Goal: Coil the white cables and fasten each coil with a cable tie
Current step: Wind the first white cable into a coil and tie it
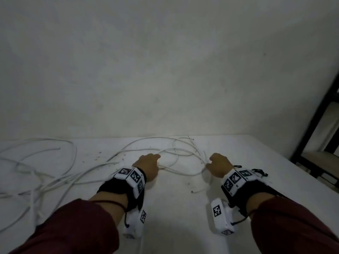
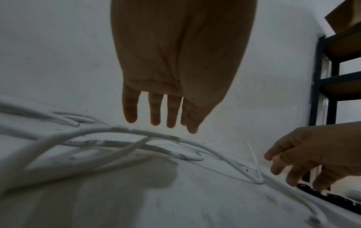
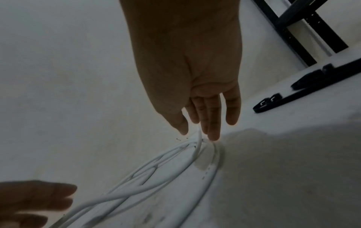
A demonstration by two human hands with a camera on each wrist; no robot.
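Several white cables (image 1: 176,153) lie loose and looped on the white table (image 1: 174,208), with a bigger tangle (image 1: 45,180) at the left. My left hand (image 2: 162,123) hovers just above the cable loops (image 2: 136,132), fingers straight, holding nothing. My right hand (image 3: 199,131) reaches down with straight fingers, whose tips touch the bend of the loops (image 3: 156,182). In the head view the left hand (image 1: 152,158) and right hand (image 1: 211,162) sit at either side of one loop. Black cable ties (image 3: 273,101) lie on the table to the right of my right hand.
A black metal shelf (image 1: 315,116) stands past the table's right edge. A pale wall (image 1: 165,70) rises directly behind the table. A short cable end (image 1: 198,190) lies near my right wrist. Bare table surface shows between my forearms.
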